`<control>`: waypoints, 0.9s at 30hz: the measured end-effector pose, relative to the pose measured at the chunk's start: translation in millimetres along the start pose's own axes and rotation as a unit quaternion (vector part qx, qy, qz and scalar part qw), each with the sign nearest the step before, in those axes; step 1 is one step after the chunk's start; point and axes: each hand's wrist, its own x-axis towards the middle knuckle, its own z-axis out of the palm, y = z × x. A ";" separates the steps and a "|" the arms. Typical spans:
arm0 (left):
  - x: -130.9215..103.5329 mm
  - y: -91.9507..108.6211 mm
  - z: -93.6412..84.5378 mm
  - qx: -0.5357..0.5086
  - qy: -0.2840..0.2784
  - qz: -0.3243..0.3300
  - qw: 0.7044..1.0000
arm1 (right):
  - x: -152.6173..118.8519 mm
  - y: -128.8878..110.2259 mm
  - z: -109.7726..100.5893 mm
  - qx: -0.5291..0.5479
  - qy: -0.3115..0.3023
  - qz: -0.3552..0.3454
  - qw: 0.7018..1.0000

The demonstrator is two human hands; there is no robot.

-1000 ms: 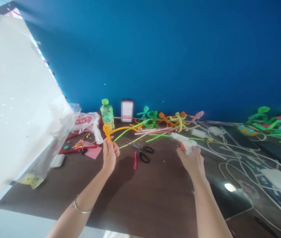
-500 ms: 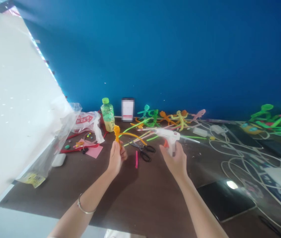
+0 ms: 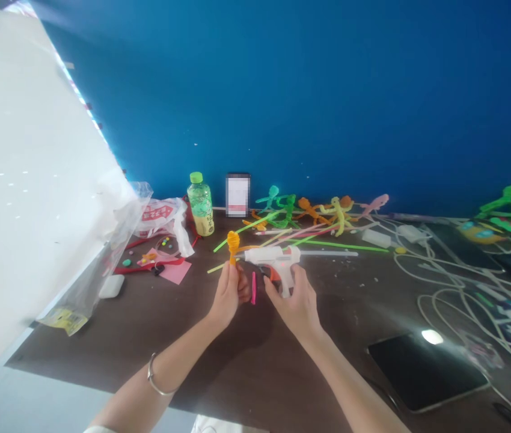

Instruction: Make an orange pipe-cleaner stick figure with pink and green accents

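Observation:
Pinched upright in my left hand (image 3: 227,294) is an orange pipe-cleaner figure (image 3: 233,242) with a rounded, wound top. My right hand (image 3: 295,300) is wrapped round the handle of a white hot glue gun (image 3: 273,257), its fingers near the orange trigger. The gun's nozzle points left and lies at the figure, just below the wound top; whether it touches cannot be made out. A clear glue stick (image 3: 330,254) juts out of the gun's back. A short pink pipe-cleaner piece (image 3: 254,288) shows beside my left fingers. The scissors are mostly hidden behind the gun and hands.
Several pipe-cleaner figures (image 3: 337,213) lean along the blue wall. A green-capped bottle (image 3: 201,204) and a phone (image 3: 238,195) stand at the back. Loose green pipe cleaners (image 3: 345,245) lie behind the gun. White cables (image 3: 440,300) and a black tablet (image 3: 427,368) occupy the right.
My right hand has brought the glue gun leftward, up to the orange figure. My left hand has shifted slightly right with the figure. The scissors are now largely covered.

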 end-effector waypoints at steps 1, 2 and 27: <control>-0.2 -0.2 0.2 -0.002 0.001 -0.001 1.000 | -0.1 1.1 0.2 0.001 0.001 0.003 1.000; -0.3 -0.4 0.4 -0.003 0.003 0.000 1.000 | -0.1 2.1 0.3 0.001 0.002 0.006 1.000; 0.1 -3.0 -1.2 -0.006 0.000 -0.001 1.000 | -2.5 8.3 6.1 -0.003 -0.017 0.038 0.999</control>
